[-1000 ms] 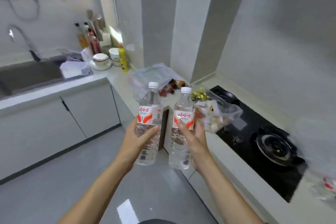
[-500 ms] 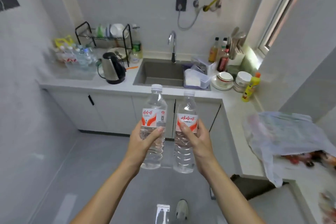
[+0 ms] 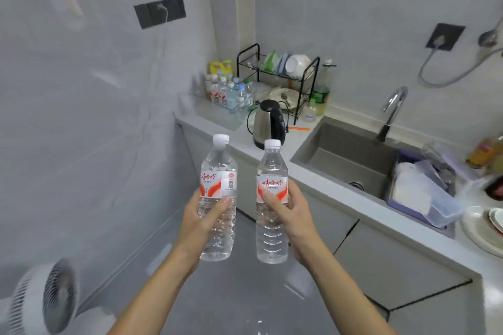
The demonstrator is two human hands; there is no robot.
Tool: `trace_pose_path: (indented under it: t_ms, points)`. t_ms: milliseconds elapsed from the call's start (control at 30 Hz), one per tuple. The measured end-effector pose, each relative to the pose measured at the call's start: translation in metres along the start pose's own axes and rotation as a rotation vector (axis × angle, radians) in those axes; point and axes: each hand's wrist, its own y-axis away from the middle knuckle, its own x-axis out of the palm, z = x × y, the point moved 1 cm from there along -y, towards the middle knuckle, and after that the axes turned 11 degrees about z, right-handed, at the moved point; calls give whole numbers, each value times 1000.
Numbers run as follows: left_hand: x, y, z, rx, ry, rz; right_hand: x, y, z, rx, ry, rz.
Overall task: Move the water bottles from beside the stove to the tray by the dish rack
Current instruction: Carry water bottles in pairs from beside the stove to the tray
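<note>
Each hand is wrapped around one clear plastic water bottle with a white cap and red-and-white label, left hand (image 3: 202,223) on the left bottle (image 3: 217,198) and right hand (image 3: 294,215) on the right bottle (image 3: 272,204), both upright at mid-body so they carry steady. They're in the air, well short of the clear tray (image 3: 217,114) far off, left of the black wire dish rack (image 3: 277,76). Versus half a second ago the view swung left, so tray and rack now sit straight ahead, looking nearer.

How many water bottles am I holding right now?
2. One water bottle is upright in the left hand; the other bottle is upright in the right hand. More bottles stand on the clear tray beside the dish rack.
</note>
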Motion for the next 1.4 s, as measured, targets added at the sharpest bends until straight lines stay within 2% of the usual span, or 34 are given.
trace_pose_path:
  t_ms: [167, 300, 700, 933, 1167, 1400]
  points:
    - [-48, -64, 6, -11, 64, -133, 22, -97, -13, 61, 47, 130]
    - [-93, -138, 14, -12, 106, -160, 42, -183, -18, 85, 109, 189]
    - [-210, -368, -26, -17, 94, -48, 93, -428, -12, 89, 150, 102]
    - [-227, -500, -28, -59, -1, 25, 66, -552, -25, 94, 143, 49]
    - [-234, -628, -36, -148, -140, -12, 22, -667, -30, 62, 218, -49]
    - [-223, -721, -41, -95, -276, 20, -1, -723, -27, 31, 313, -165]
